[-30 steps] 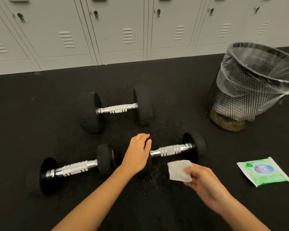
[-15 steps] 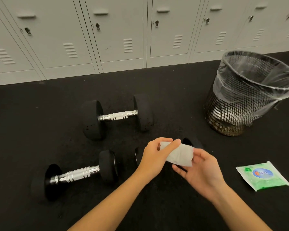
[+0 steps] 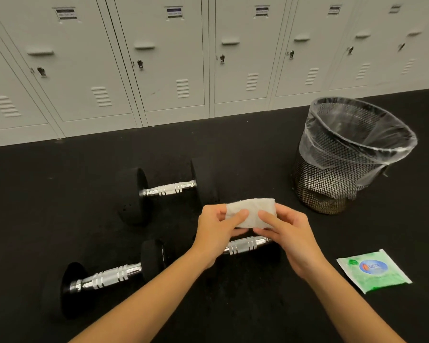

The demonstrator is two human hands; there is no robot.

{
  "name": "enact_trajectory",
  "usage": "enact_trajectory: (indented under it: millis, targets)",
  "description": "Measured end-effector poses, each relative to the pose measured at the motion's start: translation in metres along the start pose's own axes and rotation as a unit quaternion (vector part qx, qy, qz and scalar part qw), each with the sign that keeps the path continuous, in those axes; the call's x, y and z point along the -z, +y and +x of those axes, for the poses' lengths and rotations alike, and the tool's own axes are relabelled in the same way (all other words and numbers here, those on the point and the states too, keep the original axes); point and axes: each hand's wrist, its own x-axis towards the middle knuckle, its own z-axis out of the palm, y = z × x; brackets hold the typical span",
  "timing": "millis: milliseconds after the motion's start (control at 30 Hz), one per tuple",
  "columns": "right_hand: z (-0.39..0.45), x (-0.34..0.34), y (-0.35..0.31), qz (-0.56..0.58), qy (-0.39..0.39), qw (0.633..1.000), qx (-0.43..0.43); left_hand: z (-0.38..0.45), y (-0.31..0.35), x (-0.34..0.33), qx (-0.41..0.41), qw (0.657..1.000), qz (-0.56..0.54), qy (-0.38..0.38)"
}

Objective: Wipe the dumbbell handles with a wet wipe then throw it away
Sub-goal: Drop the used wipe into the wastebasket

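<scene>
a person's two hands hold a white wet wipe [image 3: 252,212] stretched between them at the centre of the frame, above a black rubber floor [image 3: 47,194]. the left hand [image 3: 217,232] pinches the wipe's left edge between thumb and fingers, and the right hand [image 3: 289,237] pinches its right edge the same way; both are closed on the cloth, which is partly folded and lifted clear of the floor.

just below the hands lies a dumbbell, its chrome handle [image 3: 247,245] showing between the wrists and its black ends mostly hidden behind them. a second dumbbell [image 3: 107,280] rests at lower left, end to end with the first, its ribbed chrome handle bare. a third dumbbell [image 3: 169,189] with larger black heads lies farther back, left of centre.

at upper right stands a black wire-mesh bin [image 3: 332,184] lined with a clear plastic bag folded over the rim. at lower right, flat on the floor, lies a green and white wet wipe packet [image 3: 374,271] with a blue oval label bearing an orange mark and white lettering too blurred to read.

a row of pale grey lockers [image 3: 174,70] fills the top of the frame, each door with a vent, a lock and a small dark label whose writing cannot be made out.
</scene>
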Motion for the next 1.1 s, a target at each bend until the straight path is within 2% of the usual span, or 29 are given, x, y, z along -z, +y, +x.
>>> enact_trajectory:
  millis: [133,267,433,667,833,967,1100]
  targets:
    - [0.014,0.006,-0.010,-0.077,0.066,0.993,0.060,0.007,0.022,-0.006,-0.031,0.999,0.014,0.013]
    - [0.030,0.017,-0.024,-0.145,0.142,0.970,0.138,0.019,0.046,-0.015,-0.081,0.994,0.064,0.041]
    - [0.047,0.032,-0.057,-0.183,0.188,0.941,0.212,0.037,0.071,-0.031,-0.114,0.986,0.091,0.083]
    - [0.074,0.080,-0.109,-0.170,0.212,0.938,0.216,0.072,0.107,-0.080,-0.148,0.979,0.102,0.095]
    - [0.097,0.124,-0.150,-0.162,0.258,0.924,0.232,0.094,0.123,-0.115,-0.161,0.979,0.099,0.081]
    - [0.122,0.163,-0.174,-0.201,0.305,0.895,0.256,0.104,0.122,-0.128,-0.157,0.979,0.107,0.074]
    - [0.153,0.195,-0.180,-0.276,0.351,0.865,0.230,0.109,0.116,-0.127,-0.150,0.979,0.116,0.074]
